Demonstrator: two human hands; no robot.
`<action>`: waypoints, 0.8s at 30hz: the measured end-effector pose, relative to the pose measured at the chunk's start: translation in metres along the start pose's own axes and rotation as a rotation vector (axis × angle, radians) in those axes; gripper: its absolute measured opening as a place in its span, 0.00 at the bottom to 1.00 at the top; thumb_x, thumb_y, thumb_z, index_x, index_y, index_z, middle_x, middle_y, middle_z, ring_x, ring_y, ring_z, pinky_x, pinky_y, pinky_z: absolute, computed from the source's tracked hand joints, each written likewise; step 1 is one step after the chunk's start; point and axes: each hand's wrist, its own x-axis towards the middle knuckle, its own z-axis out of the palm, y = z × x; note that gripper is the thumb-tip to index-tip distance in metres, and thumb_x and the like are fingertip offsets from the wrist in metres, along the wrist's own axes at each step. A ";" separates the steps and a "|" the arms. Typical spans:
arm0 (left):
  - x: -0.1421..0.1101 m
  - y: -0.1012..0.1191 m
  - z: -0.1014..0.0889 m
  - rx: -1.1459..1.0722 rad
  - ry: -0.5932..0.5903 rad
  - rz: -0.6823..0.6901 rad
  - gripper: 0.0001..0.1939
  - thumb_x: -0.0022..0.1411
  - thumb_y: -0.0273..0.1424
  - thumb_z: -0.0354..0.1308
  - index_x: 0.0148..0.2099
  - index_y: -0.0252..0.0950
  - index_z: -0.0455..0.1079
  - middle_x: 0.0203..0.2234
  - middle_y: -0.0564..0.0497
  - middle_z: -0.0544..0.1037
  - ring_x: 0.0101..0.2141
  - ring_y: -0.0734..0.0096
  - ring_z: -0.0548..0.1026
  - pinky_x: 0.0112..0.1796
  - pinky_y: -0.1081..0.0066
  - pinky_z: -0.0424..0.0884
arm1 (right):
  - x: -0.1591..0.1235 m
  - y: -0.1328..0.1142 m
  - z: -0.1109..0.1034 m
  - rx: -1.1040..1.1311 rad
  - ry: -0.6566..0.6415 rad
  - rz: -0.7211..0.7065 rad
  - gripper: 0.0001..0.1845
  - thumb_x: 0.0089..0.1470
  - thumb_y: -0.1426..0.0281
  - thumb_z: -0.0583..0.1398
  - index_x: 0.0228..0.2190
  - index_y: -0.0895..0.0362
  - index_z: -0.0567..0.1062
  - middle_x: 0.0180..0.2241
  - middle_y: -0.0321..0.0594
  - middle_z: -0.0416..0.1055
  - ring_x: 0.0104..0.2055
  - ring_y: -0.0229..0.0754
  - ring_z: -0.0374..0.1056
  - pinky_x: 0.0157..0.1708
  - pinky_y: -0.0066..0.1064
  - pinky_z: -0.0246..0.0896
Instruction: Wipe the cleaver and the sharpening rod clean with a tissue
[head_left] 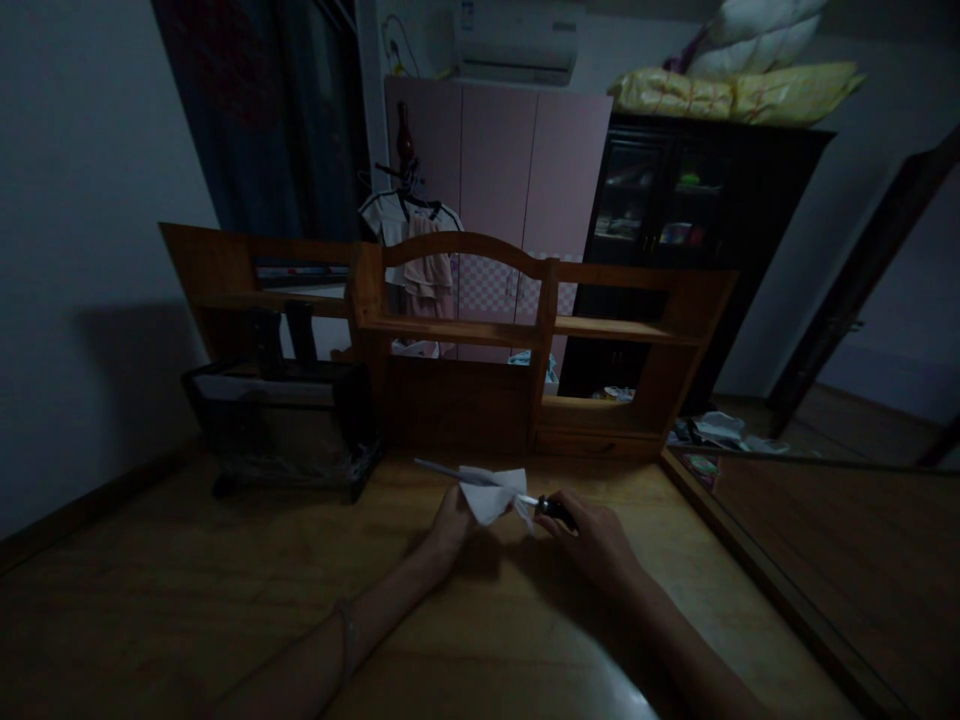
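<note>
Over a wooden desk (pixel 225 590), my right hand (pixel 592 540) is closed around the dark handle of a knife (pixel 555 509). Its thin pale blade (pixel 439 468) points left and away from me. My left hand (pixel 450 525) pinches a white tissue (pixel 491 492) that is wrapped around the middle of the blade. Both hands hover just above the desk top, close together. The room is dim.
A wooden shelf unit (pixel 465 330) stands along the back of the desk. A dark wire basket (pixel 277 420) sits at the back left. The desk's right edge (pixel 757 570) drops off to the floor. Behind are a pink wardrobe (pixel 517 170) and a dark cabinet (pixel 675 210).
</note>
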 end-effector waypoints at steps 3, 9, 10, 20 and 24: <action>0.006 0.000 -0.009 -0.194 0.046 0.011 0.22 0.44 0.37 0.69 0.41 0.32 0.74 0.38 0.42 0.79 0.39 0.56 0.76 0.44 0.58 0.72 | 0.000 0.010 -0.003 -0.056 0.030 0.013 0.14 0.56 0.56 0.56 0.35 0.52 0.72 0.30 0.38 0.76 0.29 0.42 0.71 0.26 0.29 0.58; 0.022 0.005 -0.039 -0.277 0.236 0.071 0.22 0.42 0.33 0.70 0.41 0.34 0.73 0.39 0.46 0.79 0.41 0.58 0.76 0.45 0.60 0.72 | 0.001 0.034 -0.018 -0.116 0.059 -0.020 0.13 0.56 0.56 0.56 0.33 0.52 0.71 0.31 0.38 0.75 0.30 0.42 0.71 0.28 0.29 0.58; 0.023 0.006 -0.041 -0.273 0.265 0.058 0.21 0.42 0.32 0.70 0.41 0.34 0.73 0.39 0.46 0.79 0.41 0.59 0.76 0.45 0.60 0.72 | 0.001 0.035 -0.019 -0.122 0.063 -0.029 0.13 0.56 0.56 0.56 0.33 0.53 0.71 0.31 0.38 0.75 0.30 0.42 0.71 0.28 0.29 0.58; 0.008 0.020 -0.010 -0.130 0.095 -0.042 0.20 0.42 0.32 0.71 0.39 0.32 0.75 0.36 0.44 0.80 0.38 0.56 0.77 0.44 0.57 0.72 | -0.003 0.015 -0.003 -0.108 0.078 -0.076 0.12 0.58 0.60 0.56 0.39 0.53 0.71 0.35 0.40 0.74 0.34 0.43 0.71 0.32 0.32 0.61; -0.001 0.011 0.001 -0.075 -0.041 -0.092 0.17 0.45 0.35 0.69 0.37 0.31 0.76 0.35 0.42 0.80 0.37 0.55 0.77 0.41 0.59 0.73 | -0.004 0.000 -0.001 -0.095 0.047 -0.113 0.12 0.59 0.61 0.55 0.41 0.53 0.70 0.36 0.42 0.74 0.36 0.45 0.70 0.35 0.34 0.62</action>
